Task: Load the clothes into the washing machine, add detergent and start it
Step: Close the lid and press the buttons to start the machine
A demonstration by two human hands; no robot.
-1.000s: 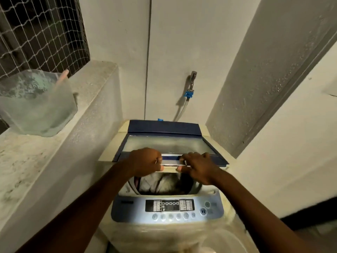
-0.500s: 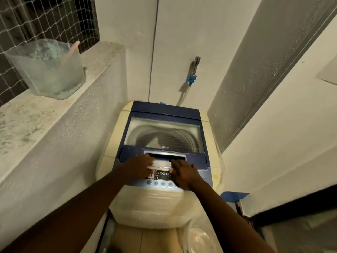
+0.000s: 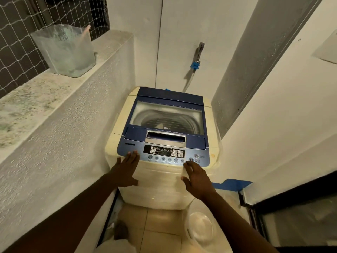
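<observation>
Both hands — left hand [image 3: 125,170], right hand [image 3: 196,177] — spread empty before the lid-shut washing machine [image 3: 160,187].

1. Washing machine [image 3: 156,187] body: cream plastic, yellowing, smooth, showing a slight sheen.
2. Lid [image 3: 167,114]: blue glossy plastic framing a clear window that is looking hazy.
3. Control panel [image 3: 164,154]: pale blue plastic, satin, with a silvery trim at the handle recess.
4. Ledge [image 3: 36,99]: speckled stone top, matt, staining greenish.
5. Walls [image 3: 76,143]: rough textured plaster, white, matt.
6. Container [image 3: 65,50] on the ledge: translucent plastic, appearing frosted and cloudy.
7. Tap [image 3: 200,50]: shiny metal, carrying a blue plastic fitting.
8. Floor [image 3: 160,225]: beige tiles, smooth, reflecting light.
9. Netting [image 3: 21,33]: thin white cord mesh.
</observation>
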